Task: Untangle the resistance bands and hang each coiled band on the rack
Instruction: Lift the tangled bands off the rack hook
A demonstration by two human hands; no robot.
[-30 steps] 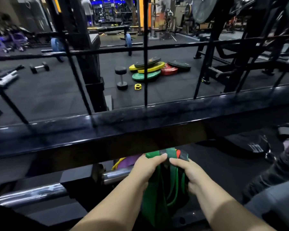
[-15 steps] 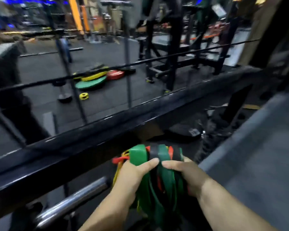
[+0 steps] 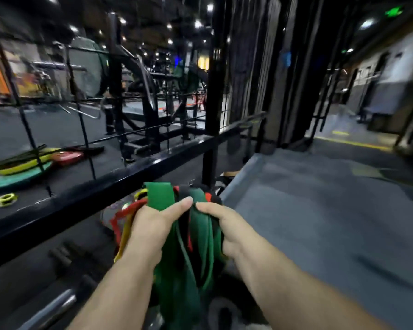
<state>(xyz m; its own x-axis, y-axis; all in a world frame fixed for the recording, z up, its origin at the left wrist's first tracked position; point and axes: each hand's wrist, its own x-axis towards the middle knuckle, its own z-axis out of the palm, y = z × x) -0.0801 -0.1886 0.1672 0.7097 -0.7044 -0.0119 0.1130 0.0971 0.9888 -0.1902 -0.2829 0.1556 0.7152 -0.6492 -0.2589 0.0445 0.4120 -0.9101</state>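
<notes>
Between both hands: tangled green, red, black, yellow bands [image 3: 188,234].

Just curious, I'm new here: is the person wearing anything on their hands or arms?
Nothing visible. The left hand and right hand are bare, with no gloves, rings or watch showing. The left forearm and right forearm are uncovered to the frame's edge; no sleeves show.
</notes>
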